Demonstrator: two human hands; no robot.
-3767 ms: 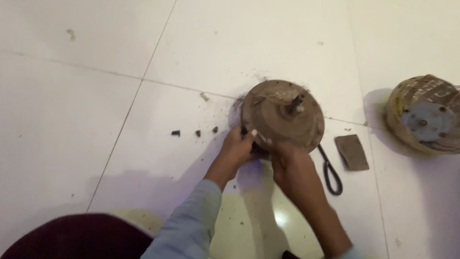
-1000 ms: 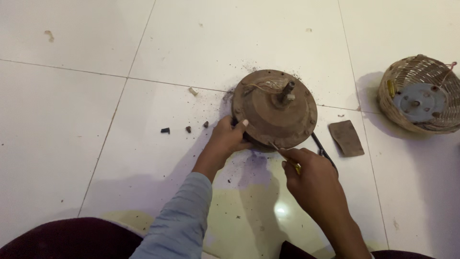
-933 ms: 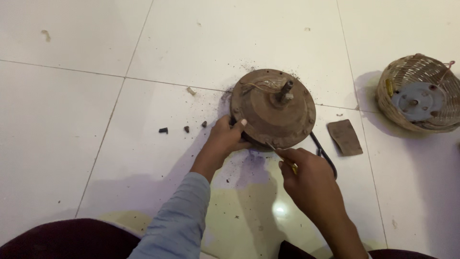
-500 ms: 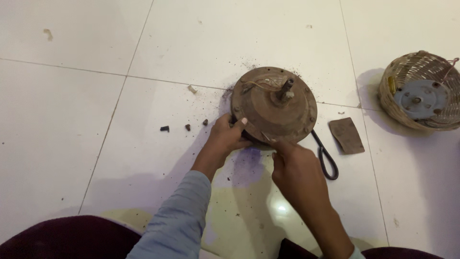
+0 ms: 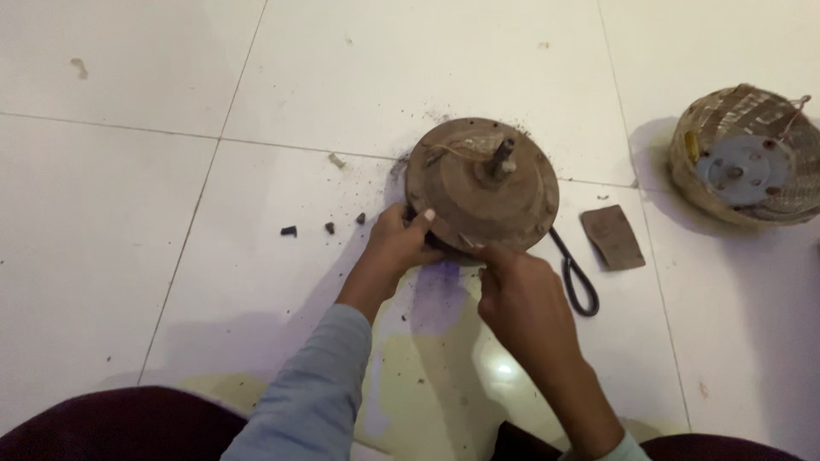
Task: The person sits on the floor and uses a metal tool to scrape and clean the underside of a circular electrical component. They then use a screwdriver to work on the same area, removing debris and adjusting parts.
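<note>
I have a round, rusty brown motor housing (image 5: 483, 183) standing on the white tiled floor (image 5: 410, 68), its short shaft (image 5: 500, 158) pointing up from the middle. My left hand (image 5: 401, 243) grips the near left edge of the housing, thumb laid up on its rim. My right hand (image 5: 521, 299) is closed at the near edge of the housing, fingertips pinched against its lower rim; I cannot tell whether they hold something small there. The two hands sit close together but do not touch.

A black looped cord (image 5: 576, 277) lies on the floor just right of the housing, beside my right hand. Further right of the housing lies a flat brown scrap (image 5: 612, 237), and well to the right of it a woven basket (image 5: 743, 154) with a grey round plate (image 5: 739, 169) inside. Left of the housing, a few small dark bits (image 5: 289, 230) are scattered on the tile.
</note>
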